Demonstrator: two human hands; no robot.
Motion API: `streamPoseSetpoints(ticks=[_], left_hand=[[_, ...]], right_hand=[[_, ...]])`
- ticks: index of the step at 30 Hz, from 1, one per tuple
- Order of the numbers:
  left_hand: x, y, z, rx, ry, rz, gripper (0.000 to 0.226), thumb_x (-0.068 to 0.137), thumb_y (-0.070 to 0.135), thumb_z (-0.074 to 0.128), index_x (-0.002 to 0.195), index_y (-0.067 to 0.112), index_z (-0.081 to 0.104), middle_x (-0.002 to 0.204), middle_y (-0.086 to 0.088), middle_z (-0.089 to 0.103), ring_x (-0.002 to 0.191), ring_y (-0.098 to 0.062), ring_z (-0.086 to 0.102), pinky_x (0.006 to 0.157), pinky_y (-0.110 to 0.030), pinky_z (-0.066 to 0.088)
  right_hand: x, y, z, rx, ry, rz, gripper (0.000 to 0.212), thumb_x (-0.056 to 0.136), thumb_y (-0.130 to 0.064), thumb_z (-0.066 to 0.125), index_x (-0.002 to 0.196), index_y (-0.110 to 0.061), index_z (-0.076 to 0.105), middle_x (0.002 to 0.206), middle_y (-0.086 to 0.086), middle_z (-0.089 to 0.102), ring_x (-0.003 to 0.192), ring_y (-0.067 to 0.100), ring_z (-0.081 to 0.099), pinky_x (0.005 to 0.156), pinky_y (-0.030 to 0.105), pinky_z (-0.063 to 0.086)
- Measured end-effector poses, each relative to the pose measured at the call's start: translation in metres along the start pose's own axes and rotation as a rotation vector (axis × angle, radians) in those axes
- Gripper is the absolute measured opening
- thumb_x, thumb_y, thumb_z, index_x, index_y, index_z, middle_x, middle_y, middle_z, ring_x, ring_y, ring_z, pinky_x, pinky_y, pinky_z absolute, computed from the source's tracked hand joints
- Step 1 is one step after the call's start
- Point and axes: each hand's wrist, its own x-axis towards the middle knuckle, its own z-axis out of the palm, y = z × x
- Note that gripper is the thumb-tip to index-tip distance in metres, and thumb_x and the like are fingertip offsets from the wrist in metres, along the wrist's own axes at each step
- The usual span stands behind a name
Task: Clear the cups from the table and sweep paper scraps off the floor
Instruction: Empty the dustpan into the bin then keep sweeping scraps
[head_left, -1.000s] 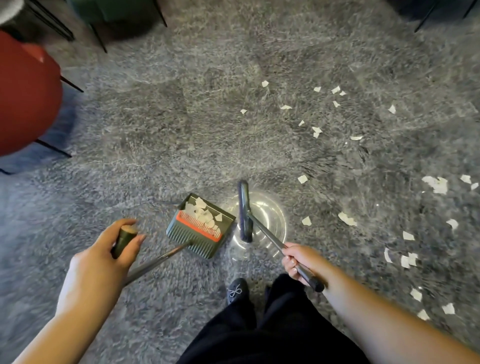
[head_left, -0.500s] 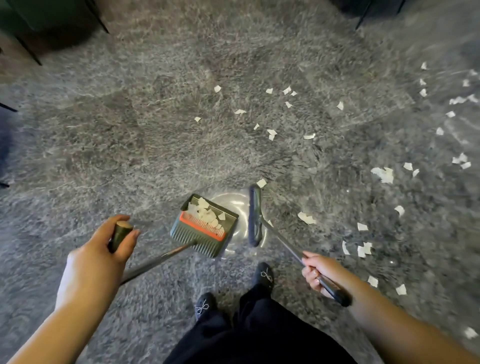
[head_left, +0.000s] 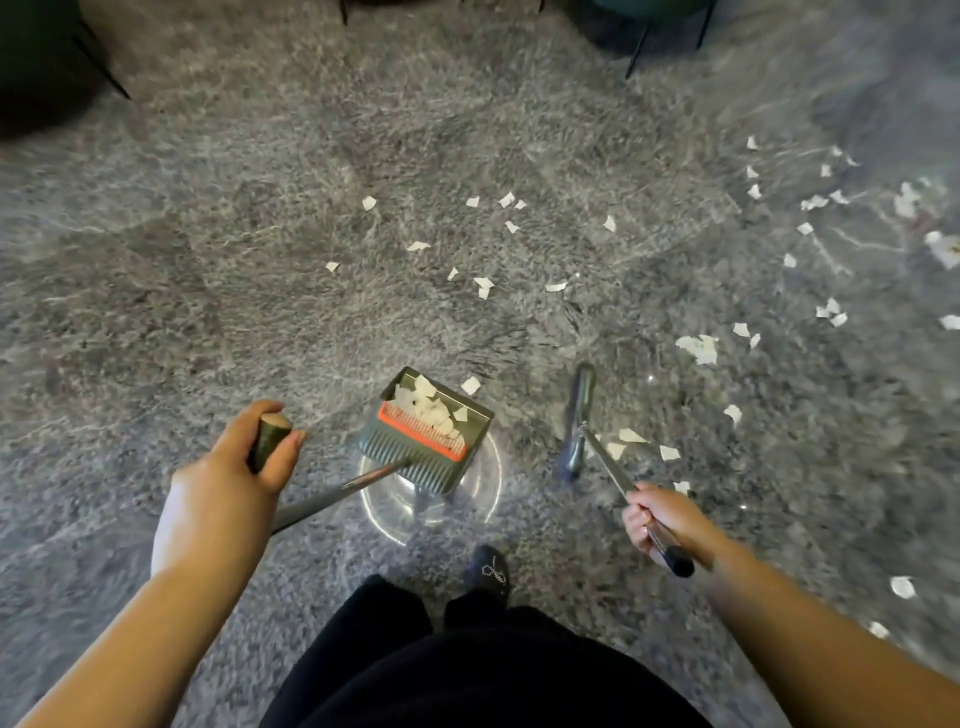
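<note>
- Left hand (head_left: 228, 483): grip closed around the dark knob at the top of the dustpan handle (head_left: 332, 498), fingers and thumb curled over it.
- Right hand (head_left: 662, 519): grip clamped around the broom handle (head_left: 608, 460) near its black end cap, knuckles up.
- Dustpan (head_left: 428, 431): green, with an orange comb strip across its mouth and ribbed teeth toward the person; held at the end of its long metal handle, low over the carpet (head_left: 208, 291). Whether it touches the floor cannot be told.
- Contents of dustpan: a heap of white paper scraps (head_left: 431, 408) behind the orange strip.
- Broom head (head_left: 576, 421): narrow, dark, motion-blurred, just right of the dustpan and apart from it, down on the carpet.
- Loose scraps, near: one piece just beyond the far corner of the dustpan; several beside the broom head on its right.
- Loose scraps, far: a scatter across the middle of the carpet; a denser trail toward its right edge.
- Clear round disc (head_left: 431, 493): glassy, lying on the carpet under the dustpan, partly hidden by it.
- Person: black trousers and one dark shoe (head_left: 491, 574) at the bottom centre.
- Chair legs (head_left: 636, 52): thin, dark, at the far edge of the carpet.
</note>
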Motion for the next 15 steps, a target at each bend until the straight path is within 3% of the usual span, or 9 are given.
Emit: streamPoseSetpoints(ticks=[4, 8, 15], left_hand=[[0.022, 0.002, -0.010, 0.019, -0.012, 0.020, 0.032, 0.088, 0.055, 0.057, 0.118, 0.054, 0.045, 0.072, 0.000, 0.064, 0.055, -0.027, 0.061, 0.054, -0.041, 0.056], [0.059, -0.009, -0.030, 0.039, -0.004, 0.076, 0.032, 0.087, 0.055, 0.057, 0.117, 0.050, 0.047, 0.064, 0.006, 0.062, 0.048, -0.020, 0.058, 0.044, -0.033, 0.050], [0.129, -0.037, -0.067, 0.091, -0.123, 0.095, 0.029, 0.086, 0.054, 0.056, 0.114, 0.054, 0.050, 0.067, 0.011, 0.064, 0.051, -0.010, 0.057, 0.041, -0.023, 0.038]], right_hand=[[-0.005, -0.003, 0.030, 0.053, -0.062, -0.047, 0.046, 0.105, -0.012, 0.030, 0.148, -0.028, 0.025, 0.046, 0.000, 0.038, 0.026, 0.005, 0.036, 0.028, 0.011, 0.030], [-0.002, -0.006, 0.080, 0.003, -0.110, -0.079, 0.048, 0.104, -0.011, 0.035, 0.148, -0.027, 0.028, 0.054, 0.001, 0.041, 0.030, 0.005, 0.039, 0.028, 0.014, 0.032], [0.010, -0.020, 0.181, -0.028, -0.175, -0.043, 0.041, 0.104, -0.014, 0.036, 0.144, -0.025, 0.033, 0.057, 0.001, 0.041, 0.030, 0.005, 0.040, 0.029, 0.015, 0.033]])
